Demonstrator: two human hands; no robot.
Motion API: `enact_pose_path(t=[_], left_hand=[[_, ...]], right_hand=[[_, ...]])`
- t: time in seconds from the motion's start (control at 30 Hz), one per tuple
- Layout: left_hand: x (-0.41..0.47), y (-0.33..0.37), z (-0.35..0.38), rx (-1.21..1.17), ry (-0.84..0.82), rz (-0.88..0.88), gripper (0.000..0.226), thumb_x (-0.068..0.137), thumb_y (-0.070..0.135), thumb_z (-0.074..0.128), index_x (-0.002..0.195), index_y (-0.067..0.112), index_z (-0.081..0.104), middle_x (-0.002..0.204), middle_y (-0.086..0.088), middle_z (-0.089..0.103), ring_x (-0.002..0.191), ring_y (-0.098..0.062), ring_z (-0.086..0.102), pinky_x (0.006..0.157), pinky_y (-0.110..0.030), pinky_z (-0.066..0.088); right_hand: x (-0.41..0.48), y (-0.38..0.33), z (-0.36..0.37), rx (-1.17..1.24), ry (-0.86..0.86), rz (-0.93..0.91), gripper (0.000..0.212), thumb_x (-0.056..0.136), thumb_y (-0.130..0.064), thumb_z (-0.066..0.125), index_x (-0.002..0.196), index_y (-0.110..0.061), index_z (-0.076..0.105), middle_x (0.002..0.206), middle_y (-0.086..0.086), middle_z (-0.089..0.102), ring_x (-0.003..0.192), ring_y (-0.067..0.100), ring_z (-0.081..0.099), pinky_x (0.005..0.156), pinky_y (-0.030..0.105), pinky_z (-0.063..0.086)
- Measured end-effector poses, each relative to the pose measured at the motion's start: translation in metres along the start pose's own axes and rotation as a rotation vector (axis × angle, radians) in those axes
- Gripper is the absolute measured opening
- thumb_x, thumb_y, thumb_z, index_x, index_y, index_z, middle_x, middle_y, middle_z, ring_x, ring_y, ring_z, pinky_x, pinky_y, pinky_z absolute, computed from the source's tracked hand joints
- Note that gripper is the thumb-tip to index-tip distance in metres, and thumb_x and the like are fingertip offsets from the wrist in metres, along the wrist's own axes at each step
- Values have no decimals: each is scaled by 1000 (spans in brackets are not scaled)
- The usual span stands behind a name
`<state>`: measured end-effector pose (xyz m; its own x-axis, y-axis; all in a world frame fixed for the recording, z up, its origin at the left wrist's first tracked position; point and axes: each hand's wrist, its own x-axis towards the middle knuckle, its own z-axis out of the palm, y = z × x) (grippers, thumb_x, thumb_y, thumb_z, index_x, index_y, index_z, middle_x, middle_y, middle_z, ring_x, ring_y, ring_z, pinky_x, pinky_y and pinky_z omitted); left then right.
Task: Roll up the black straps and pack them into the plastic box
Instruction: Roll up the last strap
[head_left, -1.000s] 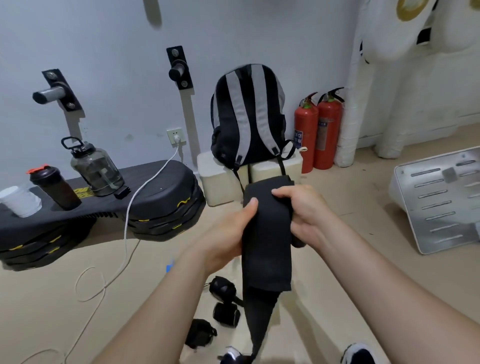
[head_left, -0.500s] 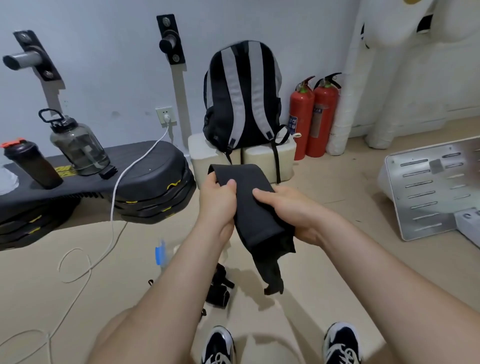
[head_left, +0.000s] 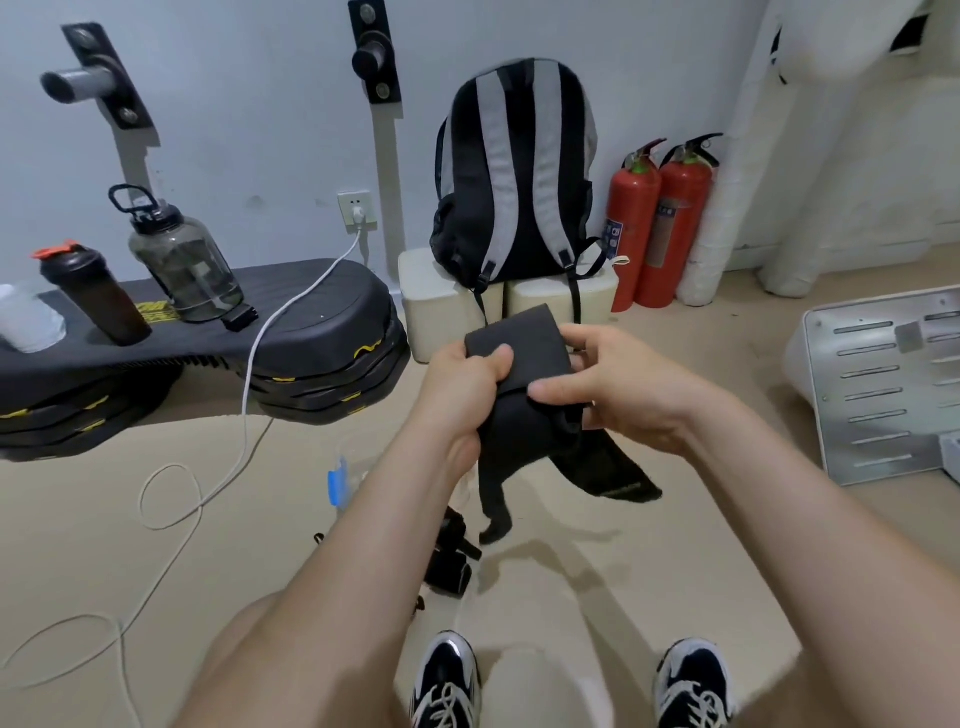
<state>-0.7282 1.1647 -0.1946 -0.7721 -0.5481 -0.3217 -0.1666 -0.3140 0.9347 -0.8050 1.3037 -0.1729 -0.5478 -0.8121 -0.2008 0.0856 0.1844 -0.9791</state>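
Black-and-grey backpack (head_left: 514, 171) stands upright on two white blocks (head_left: 441, 306) at the far wall. Two red fire extinguishers (head_left: 670, 218) just right of it, side by side. Far left: black step platform (head_left: 311, 332) carrying a clear water jug (head_left: 182, 254) and a dark shaker bottle (head_left: 91, 296) with a red lid. White cable (head_left: 260, 353) runs from the wall socket (head_left: 356, 210) over the platform edge, looping on the floor. Slotted metal panel (head_left: 883, 389) lies at right.

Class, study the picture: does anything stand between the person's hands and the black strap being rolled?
Nothing visible does. The left hand and the right hand both grip the black strap directly, holding it in the air above the floor, with no other thing between fingers and fabric.
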Motion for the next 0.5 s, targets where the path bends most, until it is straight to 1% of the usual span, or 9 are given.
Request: enact_pose_path(t=[0.07,0.13,0.23,0.27,0.33,0.37,0.43,0.47,0.5], left_hand=[[-1,4,0,-40,10,17,26,98,10,58,123,3,60,110,-19,71,94,-34,72,72,-42,62],[-2,8,1,-50,23,27,25,98,9,59,122,1,60,109,-18,71,91,-30,72,66,-35,61],[-1,10,2,-33,18,1,28,96,7,61,123,2,59,109,-17,70,91,-30,71,65,-34,59],[-1,11,1,-20,10,-9,28,95,4,60,124,2,58,110,-18,70,92,-30,71,67,-34,60],[-2,13,1,-12,-22,-7,29,95,-3,57,123,0,57,112,-19,68,96,-31,70,72,-36,60],[-2,14,0,-12,-38,9,30,94,-7,55,123,-1,57,114,-20,68,98,-31,70,76,-37,60],[-2,16,-2,-4,-70,58,31,93,-11,51,122,-1,58,116,-20,68,103,-33,69,85,-41,59],[-2,16,-2,-1,-89,77,33,93,-13,50,122,0,58,116,-19,68,104,-33,69,89,-43,59],[-2,16,-3,3,-108,89,34,93,-14,49,123,1,58,116,-18,69,105,-33,69,90,-43,58]], right_hand=[[-2,0,-4,-168,31,-57,43,91,7,62,125,-20,63,101,10,76,90,19,74,66,25,57],[-4,-1,-8,-315,71,-117,41,96,7,51,123,-20,65,96,4,76,82,11,73,64,21,56],[-10,-6,-15,-573,46,-78,52,93,13,42,117,-23,70,94,0,75,76,5,65,64,17,52],[-12,-5,-18,-596,29,-38,55,89,16,40,113,-21,72,92,0,74,77,4,64,65,16,49],[-13,-3,-24,-482,16,47,50,84,15,40,106,-14,75,91,2,73,83,8,62,74,21,46],[-13,-2,-25,-366,24,87,40,83,9,45,103,-10,74,90,2,70,84,10,60,78,25,47],[-10,1,-20,-85,37,151,17,83,-15,60,96,-12,71,88,1,66,86,13,58,81,31,47],[-8,3,-16,1,48,177,17,86,-30,65,96,-17,70,87,-1,67,86,13,59,82,32,47],[-5,5,-12,22,76,192,23,89,-42,65,97,-20,71,87,-2,70,88,14,61,83,32,48]])
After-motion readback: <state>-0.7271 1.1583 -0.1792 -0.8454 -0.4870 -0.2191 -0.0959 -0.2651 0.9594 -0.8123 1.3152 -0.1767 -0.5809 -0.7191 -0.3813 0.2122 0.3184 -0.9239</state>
